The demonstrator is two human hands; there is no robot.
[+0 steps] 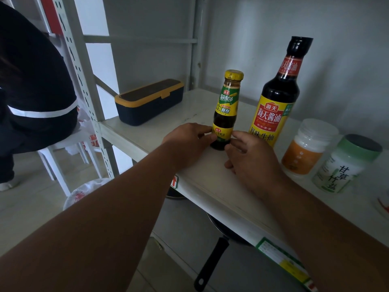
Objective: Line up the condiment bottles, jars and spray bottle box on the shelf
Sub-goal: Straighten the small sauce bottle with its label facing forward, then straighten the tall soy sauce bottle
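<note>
A small dark sauce bottle (pixel 228 106) with a yellow cap stands upright near the front of the white shelf board (pixel 185 114). My left hand (pixel 189 138) pinches its base from the left, and my right hand (pixel 248 157) curls against the base from the right. Just right of it stands a tall soy sauce bottle (pixel 275 98) with a yellow and red label. Further right are a jar with an orange label and clear lid (pixel 307 148) and a green-lidded jar (pixel 345 165). A dark blue box with a yellow rim (pixel 149 100) lies at the shelf's back left.
A perforated shelf post (pixel 84 81) rises at the shelf's left end. A black-handled pan (pixel 212 262) sits on the level below. A person in dark clothes (pixel 31 81) sits on a white chair at the left. A red and white object (pixel 383 205) is cut off at the right edge.
</note>
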